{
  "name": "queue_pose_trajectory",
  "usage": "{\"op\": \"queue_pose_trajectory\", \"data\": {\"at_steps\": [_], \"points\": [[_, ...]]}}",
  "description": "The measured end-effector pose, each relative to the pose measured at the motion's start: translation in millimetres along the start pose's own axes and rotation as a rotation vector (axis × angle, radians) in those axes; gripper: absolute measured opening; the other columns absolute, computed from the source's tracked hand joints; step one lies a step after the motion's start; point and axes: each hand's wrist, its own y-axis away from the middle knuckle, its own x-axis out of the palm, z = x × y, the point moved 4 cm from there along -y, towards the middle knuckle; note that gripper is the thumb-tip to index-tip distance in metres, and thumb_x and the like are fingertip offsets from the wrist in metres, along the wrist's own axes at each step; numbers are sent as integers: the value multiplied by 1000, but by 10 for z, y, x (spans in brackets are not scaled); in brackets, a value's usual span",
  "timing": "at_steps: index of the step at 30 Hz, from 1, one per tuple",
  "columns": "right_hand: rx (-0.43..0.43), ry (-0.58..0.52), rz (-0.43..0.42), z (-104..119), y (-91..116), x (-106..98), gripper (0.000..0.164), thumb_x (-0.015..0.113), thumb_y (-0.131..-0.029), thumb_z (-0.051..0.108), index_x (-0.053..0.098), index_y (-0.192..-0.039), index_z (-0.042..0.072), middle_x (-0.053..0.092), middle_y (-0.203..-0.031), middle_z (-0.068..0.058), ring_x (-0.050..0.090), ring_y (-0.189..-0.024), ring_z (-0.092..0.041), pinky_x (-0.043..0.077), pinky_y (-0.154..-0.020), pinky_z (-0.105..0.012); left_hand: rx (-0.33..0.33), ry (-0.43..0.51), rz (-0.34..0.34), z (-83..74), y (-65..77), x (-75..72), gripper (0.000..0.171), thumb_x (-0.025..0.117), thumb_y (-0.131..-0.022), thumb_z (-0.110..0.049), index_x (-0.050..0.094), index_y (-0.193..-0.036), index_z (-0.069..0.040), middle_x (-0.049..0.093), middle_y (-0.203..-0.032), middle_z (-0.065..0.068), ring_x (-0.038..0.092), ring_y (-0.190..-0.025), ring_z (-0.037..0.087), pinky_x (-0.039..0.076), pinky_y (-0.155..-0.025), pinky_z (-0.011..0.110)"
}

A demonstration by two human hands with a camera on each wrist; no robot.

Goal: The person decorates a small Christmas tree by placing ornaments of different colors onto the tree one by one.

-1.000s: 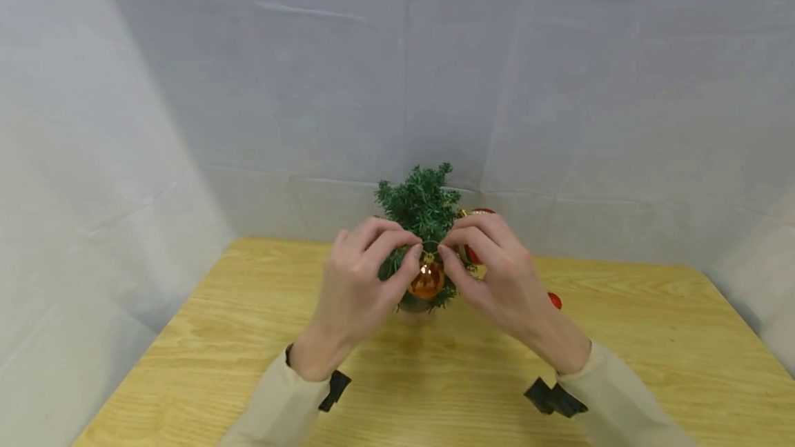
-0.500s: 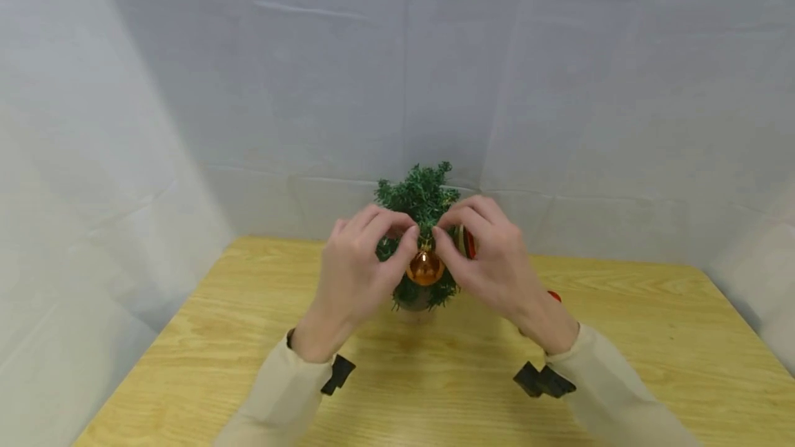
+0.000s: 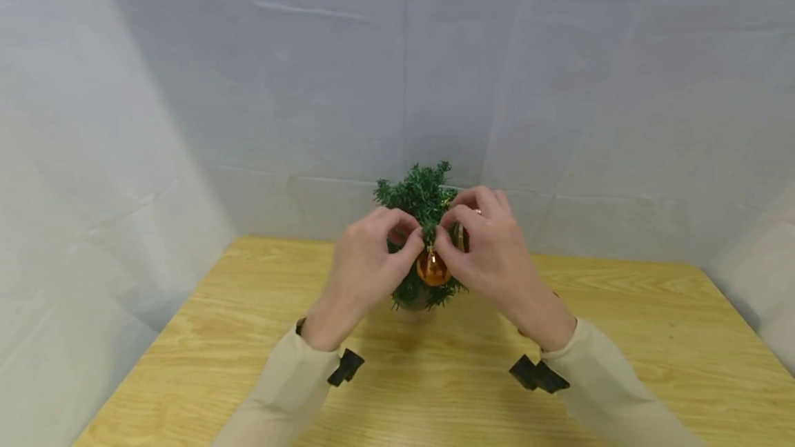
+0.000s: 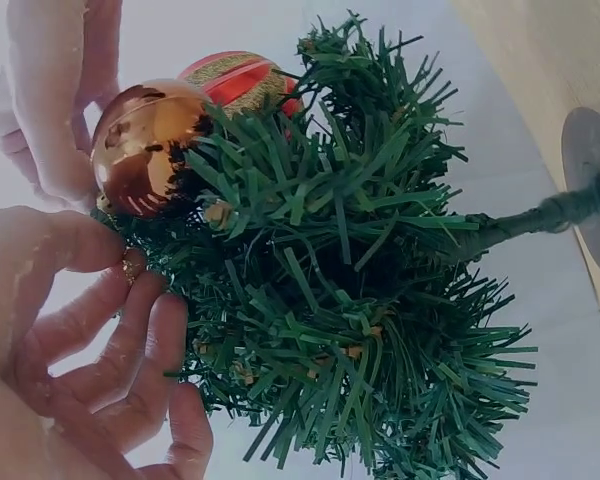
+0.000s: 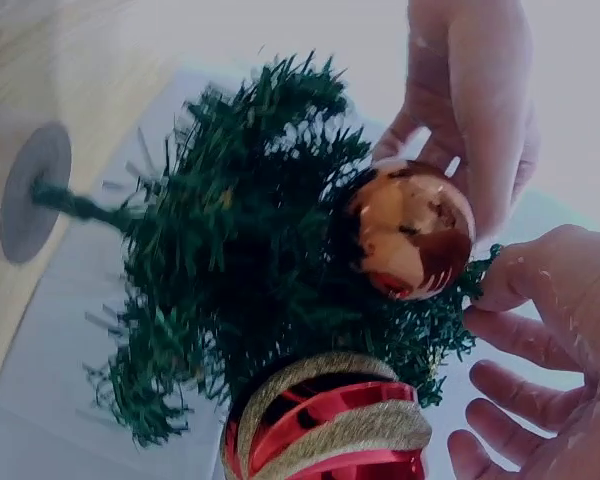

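A shiny copper-orange bauble (image 3: 433, 267) hangs in front of a small artificial Christmas tree (image 3: 417, 192), between my two hands. My left hand (image 3: 373, 257) pinches the bauble's gold cord (image 4: 132, 265) between thumb and index finger, as the left wrist view shows. Opposite it, my right hand (image 3: 487, 250) has thumb and index finger together at the cord's other side, where a green branch tip (image 5: 488, 262) pokes out in the right wrist view. The bauble (image 5: 410, 230) overlaps the needles there. Most of the cord is hidden by fingers.
A larger red bauble with gold glitter stripes (image 5: 330, 425) hangs on the tree's right side, mostly behind my right hand in the head view. The tree's round base (image 4: 595, 190) stands on a wooden table (image 3: 248, 336). White cloth (image 3: 348, 88) surrounds the table.
Both hands have moved up and inward to the tree, carrying the bauble, whose stretched loop showed earlier. The bauble has shifted slightly right. A small red ball is now hidden behind my right wrist.
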Motion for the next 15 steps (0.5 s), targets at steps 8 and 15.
{"op": "queue_pose_trajectory", "data": {"at_steps": [8, 15], "points": [[-71, 115, 49, 21, 71, -9, 9, 74, -87, 8, 71, -78, 9, 63, -105, -15, 53, -96, -38, 49, -80, -46, 40, -31, 45, -19, 58, 15, 10, 65, -97, -17, 74, -92, -17, 70, -91, -2, 66, -77, 13, 55, -68, 29], [-57, 59, 47, 25, 125, -58, 6, 77, -87, 8, 73, -83, 9, 62, -110, -16, 52, -100, -37, 47, -82, -46, 21, 19, 53, 18, 112, -52, 9, 66, -99, -21, 74, -98, -17, 70, -98, -2, 67, -84, 12, 58, -75, 30]]}}
